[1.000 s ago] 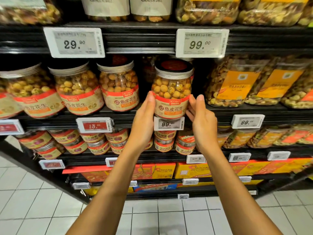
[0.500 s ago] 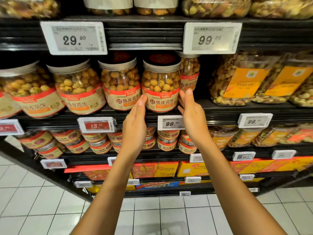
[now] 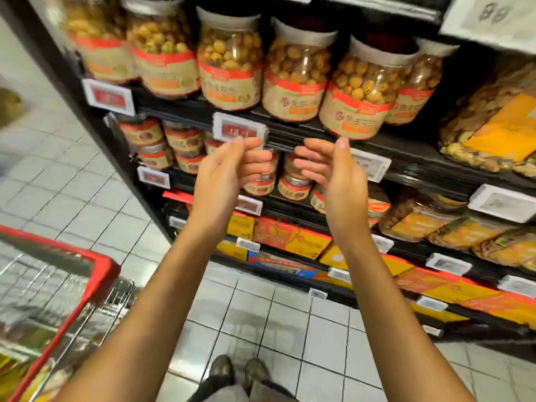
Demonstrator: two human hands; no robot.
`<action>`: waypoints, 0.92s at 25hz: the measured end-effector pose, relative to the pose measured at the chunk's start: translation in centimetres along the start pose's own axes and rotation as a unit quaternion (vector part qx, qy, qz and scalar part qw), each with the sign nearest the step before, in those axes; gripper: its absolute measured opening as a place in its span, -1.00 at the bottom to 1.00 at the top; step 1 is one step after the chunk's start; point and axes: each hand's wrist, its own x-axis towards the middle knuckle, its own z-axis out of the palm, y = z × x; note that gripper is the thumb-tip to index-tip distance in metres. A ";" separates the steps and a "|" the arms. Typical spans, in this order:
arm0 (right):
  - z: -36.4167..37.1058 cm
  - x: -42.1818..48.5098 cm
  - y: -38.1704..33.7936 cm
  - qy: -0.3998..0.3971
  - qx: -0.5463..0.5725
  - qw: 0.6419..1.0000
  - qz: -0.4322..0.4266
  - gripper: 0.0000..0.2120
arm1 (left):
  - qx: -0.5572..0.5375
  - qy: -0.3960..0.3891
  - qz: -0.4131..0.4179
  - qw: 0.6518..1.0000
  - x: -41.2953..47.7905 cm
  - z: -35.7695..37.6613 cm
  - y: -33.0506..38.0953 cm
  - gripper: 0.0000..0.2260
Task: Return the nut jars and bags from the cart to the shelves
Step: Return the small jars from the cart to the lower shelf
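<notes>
cart: red-rimmed cart (image 3: pixel 98 274) sits low on my left with something yellow and blurry inside, so I reckon there's more stock to shelve. If I swing round too fast I could bang an elbow on that rim.
left hand: my left hand (image 3: pixel 223 175) is empty, with loose half-curled fingers and the palm turned inward.
price tag: the red price tag (image 3: pixel 239 129) is right by my left fingertips. One sloppy flick could knock it off the shelf edge (image 3: pixel 290 134).
right hand: my right hand (image 3: pixel 333 175) is empty too and relaxed, thumb up, its tip just under the jar's base. Can't tell if it's touching.
nut jar: the nut jar (image 3: pixel 359 94) stands on the shelf and looks close to the front lip. If my thumb catches it, it could tip off.
bags: the nut bags (image 3: pixel 493 126) are shelved far right, well apart from both hands.
</notes>
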 end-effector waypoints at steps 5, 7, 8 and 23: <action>10.6 -9.9 4.2 -0.349 0.015 0.935 0.069 -0.63 | -0.012 0.267 -0.028 0.963 -15.1 -13.7 -1.8 -0.73; 14.4 -13.7 5.4 -0.443 0.012 0.893 0.081 -0.64 | -0.028 0.370 -0.038 0.928 -20.7 -17.6 -2.3 -0.73; 16.6 -16.0 5.9 -0.490 0.012 0.868 0.085 -0.65 | -0.038 0.427 -0.038 0.903 -23.4 -19.6 -2.4 -0.73; 46.2 -39.1 16.4 -0.720 -0.308 0.619 0.066 -0.66 | -0.104 0.672 -0.206 0.704 -42.4 -55.5 -3.1 -0.78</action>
